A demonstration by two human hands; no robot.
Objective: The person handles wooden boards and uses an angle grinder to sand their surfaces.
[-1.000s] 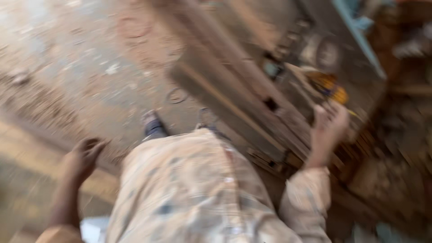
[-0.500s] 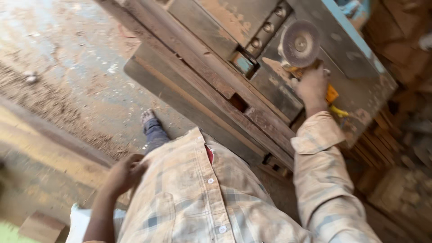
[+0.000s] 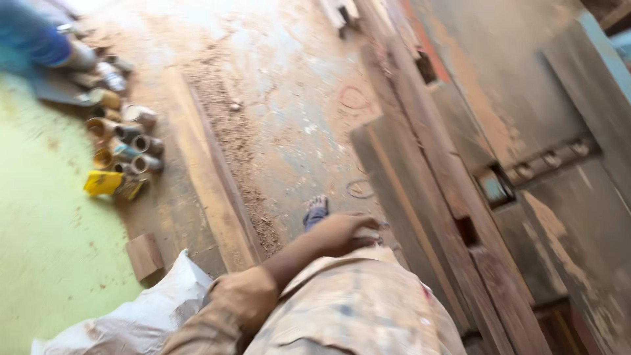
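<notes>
My left hand (image 3: 343, 233) lies against the front hem of my dusty checked shirt (image 3: 355, 309), with the bare forearm running down to the left. Motion blur hides how its fingers are set, and I see nothing in it. My foot (image 3: 317, 210) stands on the sawdust-covered floor just beyond the hand. Right of the hand, long dark wooden beams (image 3: 420, 164) with square mortise holes lie against a grey metal machine table (image 3: 565, 197). My right hand is out of view.
A long pale plank (image 3: 210, 177) lies on the floor beside a line of sawdust. Several tins (image 3: 128, 141) and a yellow container (image 3: 102, 183) sit at the left by a green floor area (image 3: 39, 236). A wood block (image 3: 144, 256) and a white sack (image 3: 131, 322) are near my left side. Something blue (image 3: 29, 36) is at the top left.
The view has swung left, away from the machine. The right hand and the angle grinder it held have left the view. My left hand moved forward across my shirt front.
</notes>
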